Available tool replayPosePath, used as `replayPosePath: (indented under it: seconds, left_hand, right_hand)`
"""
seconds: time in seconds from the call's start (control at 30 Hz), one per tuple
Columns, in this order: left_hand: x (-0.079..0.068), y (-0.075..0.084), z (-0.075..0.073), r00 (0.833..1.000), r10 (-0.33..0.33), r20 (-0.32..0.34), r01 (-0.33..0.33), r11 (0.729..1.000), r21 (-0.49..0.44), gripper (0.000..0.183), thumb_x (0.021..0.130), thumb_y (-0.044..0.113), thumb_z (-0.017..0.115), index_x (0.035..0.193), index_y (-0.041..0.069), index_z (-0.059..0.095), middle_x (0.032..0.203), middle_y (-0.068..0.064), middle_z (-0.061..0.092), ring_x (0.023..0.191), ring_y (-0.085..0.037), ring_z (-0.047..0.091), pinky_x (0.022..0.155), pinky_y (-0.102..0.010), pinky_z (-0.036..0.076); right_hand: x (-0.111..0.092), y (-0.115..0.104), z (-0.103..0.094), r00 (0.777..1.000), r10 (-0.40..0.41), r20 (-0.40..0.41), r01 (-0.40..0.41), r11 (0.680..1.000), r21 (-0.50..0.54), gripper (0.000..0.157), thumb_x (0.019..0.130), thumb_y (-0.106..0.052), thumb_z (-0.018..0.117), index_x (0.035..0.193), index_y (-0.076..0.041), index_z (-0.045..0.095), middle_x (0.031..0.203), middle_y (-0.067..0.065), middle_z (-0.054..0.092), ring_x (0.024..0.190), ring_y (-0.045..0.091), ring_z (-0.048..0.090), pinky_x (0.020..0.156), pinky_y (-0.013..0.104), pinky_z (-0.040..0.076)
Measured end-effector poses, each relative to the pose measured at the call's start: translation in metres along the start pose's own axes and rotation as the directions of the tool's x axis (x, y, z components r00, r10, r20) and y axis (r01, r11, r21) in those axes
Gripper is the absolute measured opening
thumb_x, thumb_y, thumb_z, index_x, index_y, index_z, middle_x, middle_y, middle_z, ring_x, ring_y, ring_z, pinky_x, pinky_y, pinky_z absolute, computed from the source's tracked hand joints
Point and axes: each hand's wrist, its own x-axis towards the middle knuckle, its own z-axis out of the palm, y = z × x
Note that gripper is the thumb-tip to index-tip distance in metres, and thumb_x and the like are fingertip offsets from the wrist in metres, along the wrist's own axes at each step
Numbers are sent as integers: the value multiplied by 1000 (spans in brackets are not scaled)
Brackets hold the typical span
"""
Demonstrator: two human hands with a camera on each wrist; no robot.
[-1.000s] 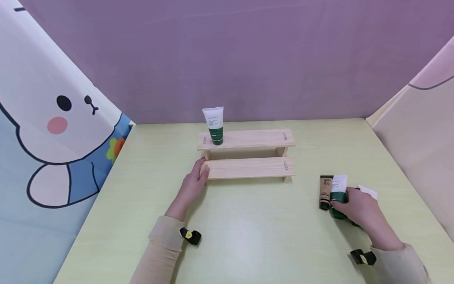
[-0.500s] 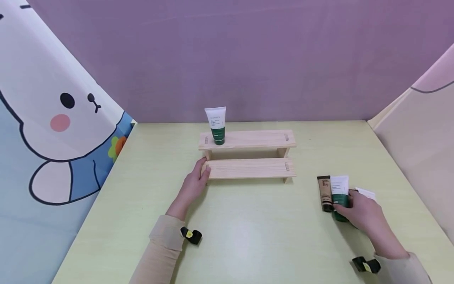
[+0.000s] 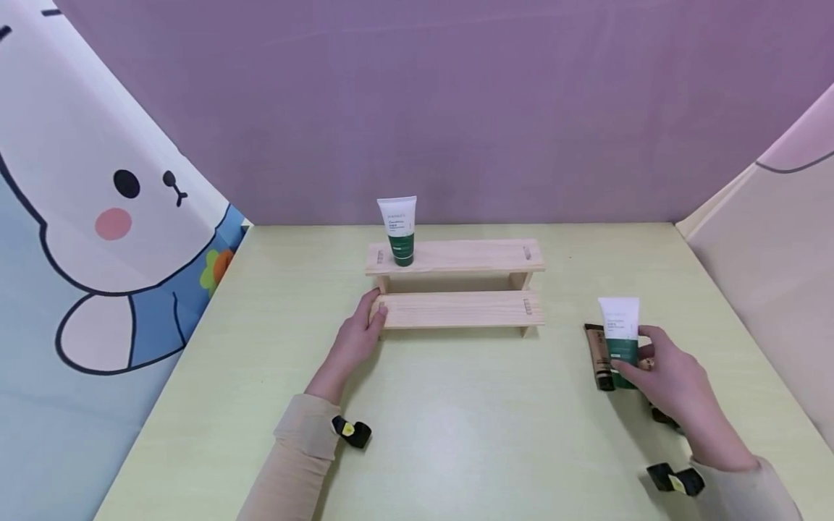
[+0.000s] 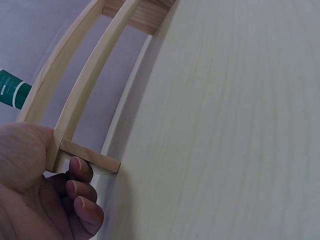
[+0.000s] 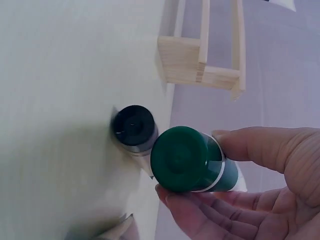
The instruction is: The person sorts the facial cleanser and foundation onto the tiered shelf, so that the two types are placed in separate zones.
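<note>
Steadily, a person's right hand [image 3: 677, 380] pinches a white-and-green tube [image 3: 620, 322] between thumb and fingers, cap downward, at the right side of a pale table [image 3: 443, 441]; a brown tube [image 3: 598, 354] with a black cap lies on the tabletop, partly covered by the held one from the head camera; a dark item [image 3: 664, 418] shows beneath the wrist, mostly hidden; well apart to the left, the left hand [image 3: 352, 339] grips the left end of the lower shelf of a two-tier wooden rack [image 3: 462, 310]; a matching tube [image 3: 399, 224] stands upright, cap down, near the left end of the upper shelf.
</note>
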Motion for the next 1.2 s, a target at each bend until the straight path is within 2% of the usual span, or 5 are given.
replayPosePath:
  seconds: [0.3,0.47,0.7,0.9,1.2]
  left_hand:
    - [0,0,0,1000,4,0,-4,1000,-1,51,105,42,38,152,23,28,145,-24,44,129,-46,43,104,-60,34]
    - [0,0,0,1000,-1,1,1,1000,0,51,105,41,38,152,23,28,146,-23,43,130,-46,42,105,-59,33]
    - [-1,1,0,1000,-5,2,5,1000,-8,51,105,41,39,152,23,28,146,-24,43,130,-46,42,105,-59,33]
    - [-1,0,0,1000,1,0,-1,1000,-10,51,105,40,39,152,23,28,146,-23,44,131,-45,42,104,-60,33]
    - [0,-1,1,1000,-11,-1,11,1000,-15,51,105,42,38,152,26,28,145,-23,45,130,-45,42,104,-60,33]
  right_hand:
    - [8,-18,2,998,-47,-39,51,992,119,69,89,-24,72,138,7,33,109,32,59,87,43,65,61,39,51]
    - [13,-29,4,995,-75,-67,87,979,184,67,90,-21,71,140,2,32,113,30,59,85,40,67,60,34,51]
    - [22,-42,4,993,-105,-57,117,959,258,67,92,-20,70,142,0,30,116,30,56,95,48,64,63,38,56]
    - [32,-54,5,987,-142,-69,156,938,309,64,91,-18,70,140,-2,32,115,27,56,95,46,65,62,30,54]
    - [52,-77,8,980,-190,-56,197,900,389,62,90,-11,71,138,-3,32,117,25,55,98,44,65,73,35,57]
